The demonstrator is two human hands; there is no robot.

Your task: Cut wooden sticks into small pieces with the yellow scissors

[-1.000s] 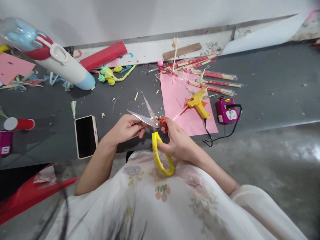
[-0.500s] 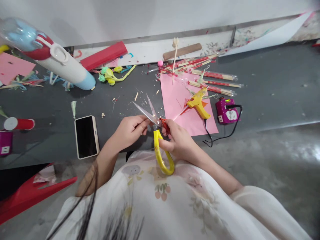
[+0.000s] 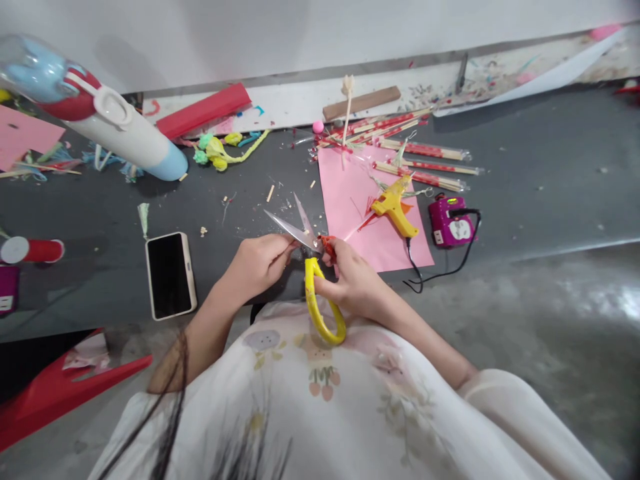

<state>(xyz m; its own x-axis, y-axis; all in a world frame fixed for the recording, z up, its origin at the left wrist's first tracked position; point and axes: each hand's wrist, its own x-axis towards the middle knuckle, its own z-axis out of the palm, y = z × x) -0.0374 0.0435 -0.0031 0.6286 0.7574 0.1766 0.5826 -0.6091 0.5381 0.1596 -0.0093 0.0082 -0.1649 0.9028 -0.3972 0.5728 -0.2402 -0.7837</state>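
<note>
A pair of scissors (image 3: pixel 324 328) with a yellow handle is in my right hand (image 3: pixel 354 275), its blades parted and pointing away to the left. The right thumb goes through the yellow loop. By the right fingertips shows a small orange-red piece (image 3: pixel 327 245); I cannot tell whether it is part of the scissors or something held with them. My left hand (image 3: pixel 263 263) is closed beside the blades, its thumb and fingers pinched together close to the pivot. What sits in that pinch is too small and hidden to name.
A yellow glue gun (image 3: pixel 395 205) lies on pink paper (image 3: pixel 345 193), its cord running to a purple power adapter (image 3: pixel 450 223). Several wrapped chopsticks (image 3: pixel 420 177) lie behind. To the left are a phone (image 3: pixel 171 275), a tall bottle (image 3: pixel 135 143) and a red thread spool (image 3: pixel 37 251).
The view has shifted slightly, so the table items sit a little farther left. Both hands and the parted scissors keep nearly the same pose.
</note>
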